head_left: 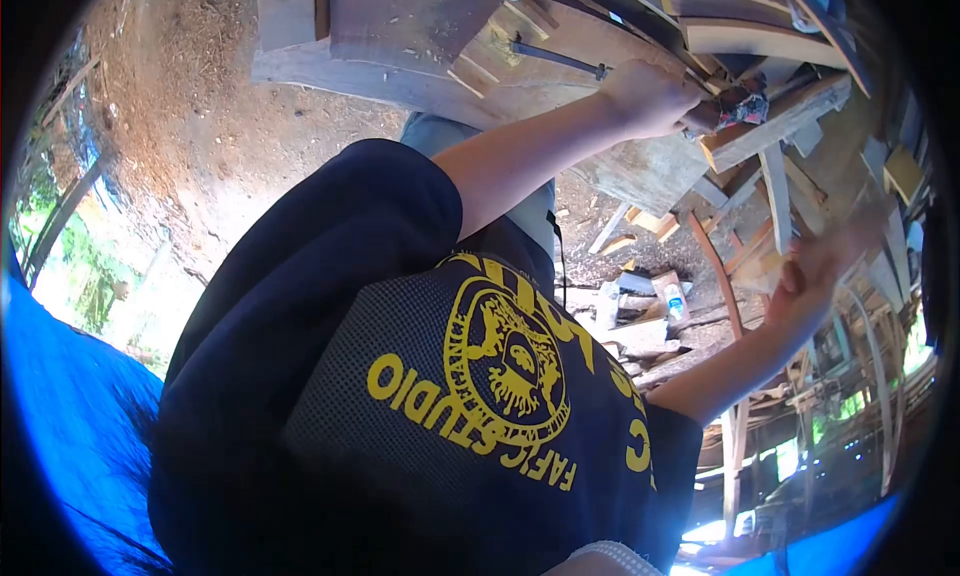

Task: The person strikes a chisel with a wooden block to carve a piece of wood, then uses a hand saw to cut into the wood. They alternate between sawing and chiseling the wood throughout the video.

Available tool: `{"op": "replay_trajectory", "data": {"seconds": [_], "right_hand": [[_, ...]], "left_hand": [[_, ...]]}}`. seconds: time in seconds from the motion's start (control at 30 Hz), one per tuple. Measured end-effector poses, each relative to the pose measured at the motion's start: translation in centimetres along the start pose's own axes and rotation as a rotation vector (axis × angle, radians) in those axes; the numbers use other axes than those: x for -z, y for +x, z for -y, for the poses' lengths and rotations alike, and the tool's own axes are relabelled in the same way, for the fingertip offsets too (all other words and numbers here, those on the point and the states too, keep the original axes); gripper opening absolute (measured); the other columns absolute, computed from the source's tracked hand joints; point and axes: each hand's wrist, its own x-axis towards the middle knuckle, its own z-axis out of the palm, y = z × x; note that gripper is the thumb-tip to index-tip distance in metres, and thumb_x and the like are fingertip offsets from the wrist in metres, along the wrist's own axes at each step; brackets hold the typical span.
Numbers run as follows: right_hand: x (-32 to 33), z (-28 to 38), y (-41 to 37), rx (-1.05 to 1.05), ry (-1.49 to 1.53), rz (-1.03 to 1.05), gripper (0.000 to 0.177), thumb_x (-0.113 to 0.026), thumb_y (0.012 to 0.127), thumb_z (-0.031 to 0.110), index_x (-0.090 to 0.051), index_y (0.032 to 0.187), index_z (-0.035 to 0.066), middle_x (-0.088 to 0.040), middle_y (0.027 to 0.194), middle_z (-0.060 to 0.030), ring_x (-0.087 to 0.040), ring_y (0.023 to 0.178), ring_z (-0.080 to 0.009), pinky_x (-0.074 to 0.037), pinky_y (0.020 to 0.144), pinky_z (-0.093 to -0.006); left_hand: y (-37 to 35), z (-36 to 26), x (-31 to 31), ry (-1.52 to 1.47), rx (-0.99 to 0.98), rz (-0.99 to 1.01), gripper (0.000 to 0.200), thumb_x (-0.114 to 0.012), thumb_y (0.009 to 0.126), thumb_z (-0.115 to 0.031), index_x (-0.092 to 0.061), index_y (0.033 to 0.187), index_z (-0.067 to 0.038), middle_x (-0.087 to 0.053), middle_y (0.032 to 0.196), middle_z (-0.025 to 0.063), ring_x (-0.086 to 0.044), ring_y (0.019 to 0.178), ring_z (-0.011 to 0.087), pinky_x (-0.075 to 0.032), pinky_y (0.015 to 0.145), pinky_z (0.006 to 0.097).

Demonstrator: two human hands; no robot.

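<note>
My left hand [650, 101] is closed over the wooden work surface, beside a brownish object whose shape is mostly hidden. A patterned red and blue item [748, 112] shows just beyond the fist. Close to the wrist, a dark metal rod [558, 60] lies on the board, its end near my hand. Further right and lower, my right hand [815, 271] is raised near the wood scraps. Motion blurs it; some fingers look curled, and whether it holds anything is unclear. A squared timber piece [780, 124] lies beyond my left hand.
Stacked planks [750, 38] fill the upper right. Long boards [370, 76] run along the top. Offcuts and litter [640, 306] cover the ground between my arms. Thin upright slats [735, 456] stand lower right, and blue sheeting [70, 406] hangs lower left.
</note>
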Motion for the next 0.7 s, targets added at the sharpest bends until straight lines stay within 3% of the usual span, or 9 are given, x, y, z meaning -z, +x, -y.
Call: {"op": "replay_trajectory", "data": {"seconds": [0.07,0.2,0.23,0.27,0.43,0.47,0.53,0.63,0.7], "right_hand": [[-2.2,-2.7,0.1,0.268,-0.246,-0.664,0.043,-0.034,0.100,0.035,-0.053,0.109,-0.002,-0.062,0.083,-0.0134,-0.057,0.060,-0.0116,-0.033,0.042,-0.0161],[-7.4,-5.8,-3.3,-0.244,-0.361,0.353,0.035,-0.045,0.098,0.032,-0.053,0.109,0.001,-0.061,0.074,-0.0131,-0.056,0.053,-0.0136,-0.036,0.038,-0.0160],[-7.1,-4.3,-3.8,-0.413,-0.222,0.073,0.041,-0.054,0.093,0.031,-0.047,0.121,0.001,-0.062,0.083,-0.0142,-0.058,0.054,-0.0153,-0.033,0.039,-0.0184],[-4.1,-4.6,-2.3,-0.351,-0.142,0.138,0.042,-0.048,0.097,0.033,-0.045,0.121,-0.002,-0.062,0.082,-0.0151,-0.058,0.057,-0.0157,-0.032,0.039,-0.0177],[-1.5,-4.6,0.1,0.154,-0.067,-0.563,0.046,-0.037,0.099,0.034,-0.048,0.118,-0.006,-0.062,0.091,-0.0186,-0.060,0.067,-0.0172,-0.037,0.041,-0.0214],[-3.5,-5.9,-0.5,0.155,-0.077,-0.553,0.046,-0.037,0.099,0.034,-0.048,0.118,-0.006,-0.062,0.091,-0.0186,-0.060,0.067,-0.0172,-0.037,0.041,-0.0214],[-7.0,-7.7,-1.9,-0.416,-0.300,-0.042,0.041,-0.047,0.096,0.035,-0.053,0.114,-0.001,-0.064,0.092,-0.0142,-0.060,0.065,-0.0156,-0.044,0.044,-0.0236],[-0.4,-6.9,1.2,-0.341,-0.055,0.148,0.036,-0.050,0.095,0.033,-0.055,0.108,0.000,-0.063,0.089,-0.0115,-0.058,0.063,-0.0143,-0.040,0.042,-0.0210],[1.1,-3.1,1.7,-0.159,-0.002,-0.130,0.034,-0.046,0.097,0.030,-0.055,0.106,-0.001,-0.062,0.087,-0.0130,-0.052,0.059,-0.0143,-0.029,0.038,-0.0147]], "left_hand": [[-0.2,0.0,-0.2,-0.014,0.019,-0.005,0.023,-0.070,0.071,-0.033,-0.061,0.077,-0.013,-0.065,0.068,0.0043,-0.067,0.063,0.0223,-0.053,0.053,0.0371],[-0.8,-0.2,-1.0,-0.050,0.021,0.055,0.020,-0.069,0.072,-0.030,-0.062,0.079,-0.013,-0.065,0.071,0.0033,-0.067,0.065,0.0234,-0.053,0.055,0.0378],[-0.6,0.1,-0.9,-0.085,0.024,0.104,0.019,-0.069,0.072,-0.029,-0.062,0.080,-0.014,-0.065,0.073,0.0032,-0.067,0.067,0.0236,-0.053,0.056,0.0380],[-0.4,0.5,-0.9,-0.077,0.042,0.092,0.019,-0.069,0.072,-0.029,-0.062,0.080,-0.014,-0.065,0.073,0.0032,-0.067,0.067,0.0236,-0.053,0.056,0.0380],[-0.4,0.3,-0.7,-0.064,0.040,0.100,0.019,-0.069,0.071,-0.028,-0.062,0.082,-0.014,-0.066,0.073,0.0036,-0.068,0.072,0.0240,-0.054,0.059,0.0378],[-0.5,0.3,-1.2,-0.048,0.026,0.067,0.020,-0.069,0.071,-0.028,-0.062,0.082,-0.014,-0.065,0.072,0.0035,-0.067,0.071,0.0240,-0.054,0.060,0.0376],[-0.7,0.9,-1.5,-0.051,0.048,0.059,0.020,-0.069,0.071,-0.028,-0.062,0.082,-0.014,-0.065,0.072,0.0035,-0.067,0.071,0.0238,-0.054,0.060,0.0375],[-0.7,0.8,-1.2,-0.041,0.045,0.070,0.021,-0.069,0.071,-0.028,-0.062,0.083,-0.013,-0.065,0.072,0.0035,-0.068,0.070,0.0234,-0.054,0.060,0.0370],[-1.2,0.5,-1.0,-0.030,0.046,0.097,0.021,-0.069,0.071,-0.028,-0.062,0.084,-0.013,-0.065,0.072,0.0036,-0.068,0.071,0.0232,-0.054,0.060,0.0367]]}}
